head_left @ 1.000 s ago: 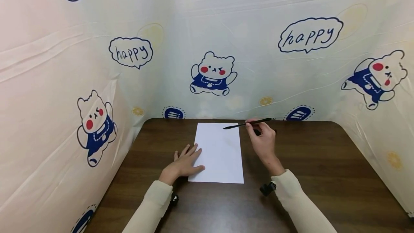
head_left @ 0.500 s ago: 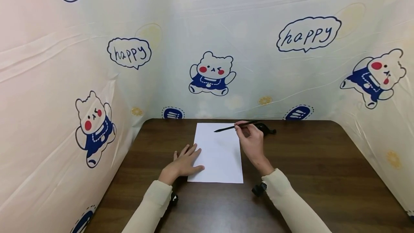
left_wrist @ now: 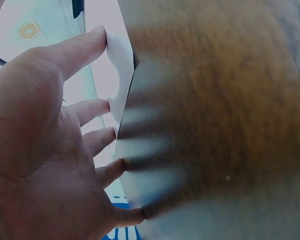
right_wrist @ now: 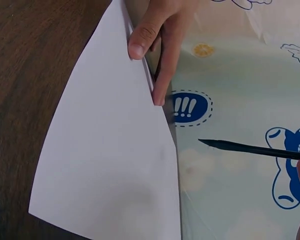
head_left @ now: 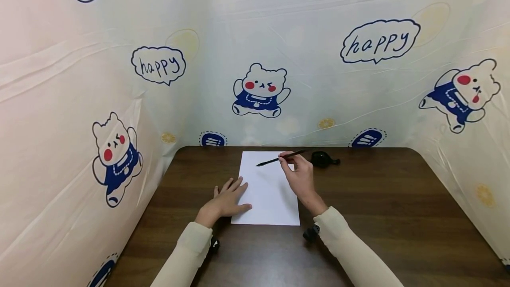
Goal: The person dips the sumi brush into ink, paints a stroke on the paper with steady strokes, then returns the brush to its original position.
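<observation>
A white sheet of paper (head_left: 267,205) lies upright-wise on the table. My left hand (head_left: 225,202) rests on its left edge with spread, straight fingers; the left wrist view shows the palm side of that hand (left_wrist: 35,135). Above the upper part of the sheet, my right hand (head_left: 300,178) pinches a slim black calligraphy brush (head_left: 268,162) between thumb and fingers. The brush (right_wrist: 250,148) slants, its dark pointed tip toward the left; in the right wrist view that tip appears apart from the paper (right_wrist: 100,145). No marks show on the sheet.
A small glossy black object with a short spout-like end (head_left: 323,159) sits right of the paper near the back edge of the brown wooden table (head_left: 382,207). A pale curtain (head_left: 311,34) printed with bears encloses the back and sides.
My right hand has carried the brush leftward and slightly down, from beside the sheet's upper right to over it, uncovering the black object. The left hand stays put.
</observation>
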The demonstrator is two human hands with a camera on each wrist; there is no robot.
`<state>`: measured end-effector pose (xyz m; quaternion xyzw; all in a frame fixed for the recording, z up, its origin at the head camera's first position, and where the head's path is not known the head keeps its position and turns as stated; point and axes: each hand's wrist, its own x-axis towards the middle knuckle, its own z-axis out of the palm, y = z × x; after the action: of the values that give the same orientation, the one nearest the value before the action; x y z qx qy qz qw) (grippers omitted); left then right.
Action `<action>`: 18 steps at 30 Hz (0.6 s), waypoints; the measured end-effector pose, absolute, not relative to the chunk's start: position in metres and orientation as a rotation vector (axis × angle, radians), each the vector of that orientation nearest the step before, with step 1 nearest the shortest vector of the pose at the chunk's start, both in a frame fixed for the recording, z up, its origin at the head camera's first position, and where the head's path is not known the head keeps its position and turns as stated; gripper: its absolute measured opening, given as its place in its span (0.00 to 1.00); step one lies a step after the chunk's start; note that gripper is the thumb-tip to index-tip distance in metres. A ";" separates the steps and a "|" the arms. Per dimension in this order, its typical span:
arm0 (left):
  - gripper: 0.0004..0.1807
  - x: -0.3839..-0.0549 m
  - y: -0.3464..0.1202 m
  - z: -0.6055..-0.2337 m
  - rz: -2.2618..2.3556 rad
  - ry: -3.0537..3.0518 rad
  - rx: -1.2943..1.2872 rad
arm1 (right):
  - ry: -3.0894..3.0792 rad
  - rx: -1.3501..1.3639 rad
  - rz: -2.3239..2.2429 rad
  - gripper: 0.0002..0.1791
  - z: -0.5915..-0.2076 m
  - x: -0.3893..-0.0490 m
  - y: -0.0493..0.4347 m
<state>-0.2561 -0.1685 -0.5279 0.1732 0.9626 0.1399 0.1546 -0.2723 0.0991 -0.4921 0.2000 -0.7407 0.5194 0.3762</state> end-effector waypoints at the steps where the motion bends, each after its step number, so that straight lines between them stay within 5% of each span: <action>1: 0.47 -0.256 -0.169 -0.528 0.404 2.761 0.499 | -1.905 0.513 1.324 0.07 -0.493 -0.273 0.098; 18: 0.47 -0.255 -0.166 -0.528 0.387 2.763 0.482 | -2.024 0.489 1.322 0.06 -0.505 -0.271 0.081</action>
<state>-0.2551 -0.1665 -0.5275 0.1682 0.9641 0.1349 0.1547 -0.2711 0.0815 -0.5048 0.1870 -0.7743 0.5057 0.3311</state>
